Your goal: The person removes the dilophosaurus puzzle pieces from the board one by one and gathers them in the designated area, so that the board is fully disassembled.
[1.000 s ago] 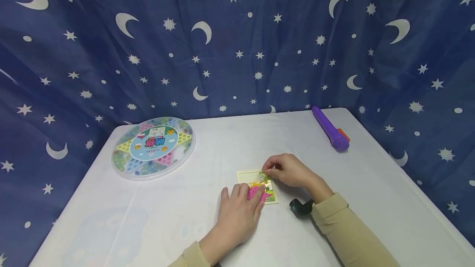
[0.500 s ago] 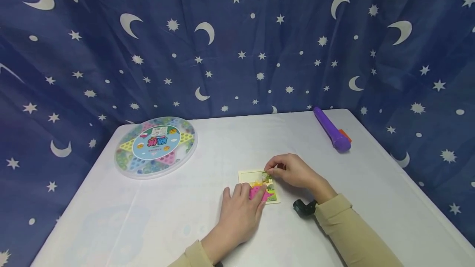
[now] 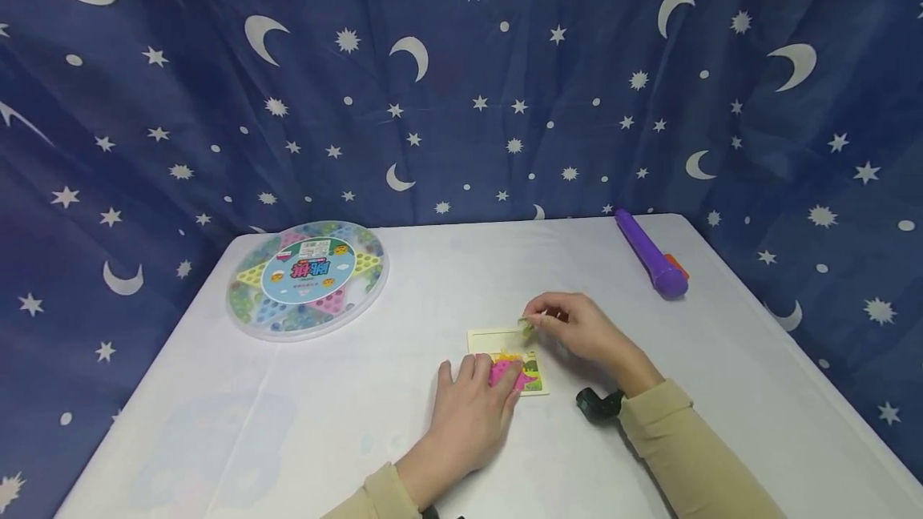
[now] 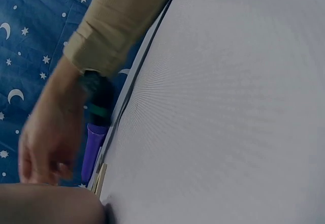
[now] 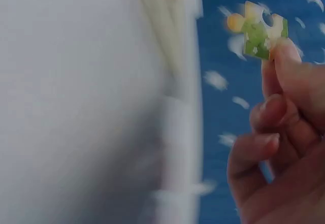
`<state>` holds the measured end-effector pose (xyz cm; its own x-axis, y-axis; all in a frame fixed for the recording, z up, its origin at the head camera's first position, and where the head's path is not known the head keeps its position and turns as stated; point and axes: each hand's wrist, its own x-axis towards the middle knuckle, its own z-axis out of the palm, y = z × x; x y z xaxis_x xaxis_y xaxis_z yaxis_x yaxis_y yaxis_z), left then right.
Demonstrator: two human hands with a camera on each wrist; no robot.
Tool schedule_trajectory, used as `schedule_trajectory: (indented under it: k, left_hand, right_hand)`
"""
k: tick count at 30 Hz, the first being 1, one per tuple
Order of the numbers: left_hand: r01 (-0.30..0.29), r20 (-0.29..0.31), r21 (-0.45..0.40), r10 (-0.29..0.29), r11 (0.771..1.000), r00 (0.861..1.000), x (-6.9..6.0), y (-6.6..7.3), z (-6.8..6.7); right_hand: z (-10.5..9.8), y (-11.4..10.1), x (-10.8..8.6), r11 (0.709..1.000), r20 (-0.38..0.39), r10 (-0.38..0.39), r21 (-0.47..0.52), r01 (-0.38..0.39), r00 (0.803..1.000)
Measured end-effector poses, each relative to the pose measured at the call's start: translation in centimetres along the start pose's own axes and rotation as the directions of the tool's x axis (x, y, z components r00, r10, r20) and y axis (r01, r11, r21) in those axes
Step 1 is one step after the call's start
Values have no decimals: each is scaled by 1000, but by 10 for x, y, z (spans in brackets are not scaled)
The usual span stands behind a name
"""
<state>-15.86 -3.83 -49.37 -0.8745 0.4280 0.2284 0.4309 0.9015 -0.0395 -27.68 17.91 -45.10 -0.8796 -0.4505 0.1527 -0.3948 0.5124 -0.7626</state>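
On the white surface point(image 3: 425, 279) in the head view, the left hand point(image 3: 467, 415) is resting across one puzzle board point(image 3: 496, 341), fingers somewhat apart, seemingly steadying it. The right hand point(image 3: 584, 332) is pinching one loose puzzle piece point(image 3: 526, 328) at the board's far right corner. One round game box point(image 3: 308, 277) is lying far left and one purple stick point(image 3: 649, 255) far right, perhaps kept aside for working room; one orange thing point(image 3: 678, 265) is showing beside the stick.

From the left wrist, the right hand is reaching down, fingertips partly hidden; how the left fingers are lying, one cannot tell.

From the right wrist, thumb and finger are clamping the piece by one corner, probably leaving its knob and notch free.
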Motion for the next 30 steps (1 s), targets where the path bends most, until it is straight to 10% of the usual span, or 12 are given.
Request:
schedule_trajectory:
  k: [4,19,30]
  left_hand:
    - [-4,-18,7,4,1000,1000,0,1,1]
    - [71,-32,-142,-76,987,997,-4,3,6]
    - [27,-207,-283,-89,959,974,-5,-5,7]
  right_hand:
    - [-23,-12,-3,1000,-130,-21,17,24,991]
    - [-32,29,-34,985,-151,144,-72,-156,978]
    - [-49,58,-46,962,-193,206,-138,-234,959]
